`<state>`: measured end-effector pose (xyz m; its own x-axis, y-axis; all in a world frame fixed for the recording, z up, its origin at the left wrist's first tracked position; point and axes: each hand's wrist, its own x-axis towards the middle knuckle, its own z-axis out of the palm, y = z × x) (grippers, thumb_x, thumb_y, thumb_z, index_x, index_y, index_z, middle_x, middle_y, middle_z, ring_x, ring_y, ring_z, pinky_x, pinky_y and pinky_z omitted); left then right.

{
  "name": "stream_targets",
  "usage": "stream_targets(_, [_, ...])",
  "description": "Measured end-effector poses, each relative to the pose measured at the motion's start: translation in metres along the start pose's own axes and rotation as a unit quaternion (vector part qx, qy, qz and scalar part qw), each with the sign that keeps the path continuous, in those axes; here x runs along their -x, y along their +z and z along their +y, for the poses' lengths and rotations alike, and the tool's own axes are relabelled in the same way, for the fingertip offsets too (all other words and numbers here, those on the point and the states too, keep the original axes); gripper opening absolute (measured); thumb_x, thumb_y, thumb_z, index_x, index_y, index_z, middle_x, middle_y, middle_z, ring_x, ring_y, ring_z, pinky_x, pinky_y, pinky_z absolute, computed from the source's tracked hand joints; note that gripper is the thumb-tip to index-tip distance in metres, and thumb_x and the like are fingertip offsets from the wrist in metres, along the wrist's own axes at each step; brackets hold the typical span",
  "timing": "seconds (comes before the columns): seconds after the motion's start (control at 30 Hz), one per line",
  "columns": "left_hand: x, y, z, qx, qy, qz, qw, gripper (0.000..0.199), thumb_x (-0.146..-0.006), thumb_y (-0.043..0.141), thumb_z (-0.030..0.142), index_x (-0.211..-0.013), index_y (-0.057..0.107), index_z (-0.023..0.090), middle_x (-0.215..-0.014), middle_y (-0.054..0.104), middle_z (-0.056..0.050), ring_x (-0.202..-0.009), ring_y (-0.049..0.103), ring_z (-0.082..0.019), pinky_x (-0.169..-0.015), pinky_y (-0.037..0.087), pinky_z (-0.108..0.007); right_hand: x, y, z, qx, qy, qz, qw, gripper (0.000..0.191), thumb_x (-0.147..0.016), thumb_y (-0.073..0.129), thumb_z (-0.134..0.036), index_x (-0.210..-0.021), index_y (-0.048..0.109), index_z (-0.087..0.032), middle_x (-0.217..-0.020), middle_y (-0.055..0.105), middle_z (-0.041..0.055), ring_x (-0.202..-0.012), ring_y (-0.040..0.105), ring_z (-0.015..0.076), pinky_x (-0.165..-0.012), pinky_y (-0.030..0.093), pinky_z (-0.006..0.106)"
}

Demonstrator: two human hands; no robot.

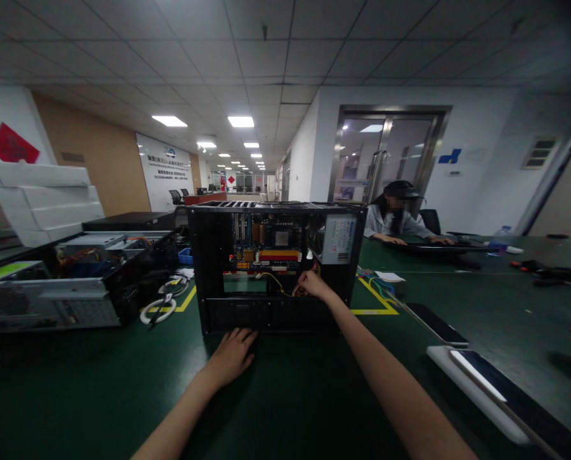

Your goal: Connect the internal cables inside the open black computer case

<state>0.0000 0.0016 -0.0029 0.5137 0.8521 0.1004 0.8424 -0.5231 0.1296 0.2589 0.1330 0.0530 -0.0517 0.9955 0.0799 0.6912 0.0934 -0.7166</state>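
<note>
A black computer case [276,314] stands upright on the table with its open side facing me. Inside it are a motherboard [280,239] and, at the upper right, a silver power supply [339,237]. My right hand [315,285] reaches into the lower right of the case. Its fingers are closed on a bundle of power supply cables [299,291]; the fingertips are partly hidden. A thin yellow cable [272,276] with a white plug runs left from the bundle. My left hand [232,354] lies palm down, fingers apart, on the table against the case's bottom front edge.
Opened computer cases [50,300] and stacked white boxes [50,198] stand at left, near a coiled white cable [158,311]. At right lie dark flat devices [436,324] and a white slab [477,390]. A person [395,214] sits across the green table [285,409].
</note>
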Motion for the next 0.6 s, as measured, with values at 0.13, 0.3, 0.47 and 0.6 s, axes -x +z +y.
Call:
stream_targets(0.13, [0.001,-0.003,0.003,-0.008,-0.006,-0.006,1.000,0.048,-0.076,0.038,0.030,-0.123,0.030,0.025,-0.122,0.039,-0.005,-0.111,0.033,-0.021,-0.092,0.027,-0.038,0.005,-0.003,-0.008,0.129,-0.134,-0.035,0.982,0.012,-0.065,0.048,-0.005,-0.071,0.056,-0.013,-0.065,0.059,0.0022,-0.059,0.054,0.0081,-0.052,0.035,0.014])
stream_targets(0.3, [0.002,-0.005,0.005,-0.011,-0.006,-0.006,1.000,0.048,-0.076,0.038,0.029,-0.123,0.029,0.026,-0.123,0.038,-0.004,-0.112,0.032,-0.022,-0.092,0.026,-0.039,-0.002,0.003,-0.025,0.161,-0.151,-0.133,0.966,0.012,-0.061,0.055,-0.009,-0.070,0.060,-0.015,-0.062,0.059,0.0006,-0.060,0.054,0.0112,-0.055,0.036,0.017])
stream_targets(0.47, [0.002,-0.006,0.006,-0.014,-0.005,-0.009,1.000,0.048,-0.076,0.039,0.029,-0.123,0.030,0.024,-0.122,0.039,-0.005,-0.112,0.033,-0.022,-0.091,0.027,-0.038,-0.018,0.026,-0.038,0.167,-0.136,-0.171,0.961,0.008,-0.056,0.061,-0.012,-0.062,0.061,-0.016,-0.060,0.059,-0.0001,-0.062,0.055,0.0137,-0.055,0.038,0.019])
stream_targets(0.6, [0.001,-0.002,0.004,-0.021,-0.001,0.002,1.000,0.048,-0.076,0.038,0.029,-0.123,0.030,0.024,-0.120,0.040,-0.005,-0.110,0.034,-0.022,-0.091,0.027,-0.037,-0.021,0.038,-0.054,0.174,-0.112,-0.180,0.962,0.007,-0.051,0.064,-0.012,-0.055,0.059,-0.016,-0.058,0.058,-0.0001,-0.063,0.055,0.0156,-0.056,0.040,0.021])
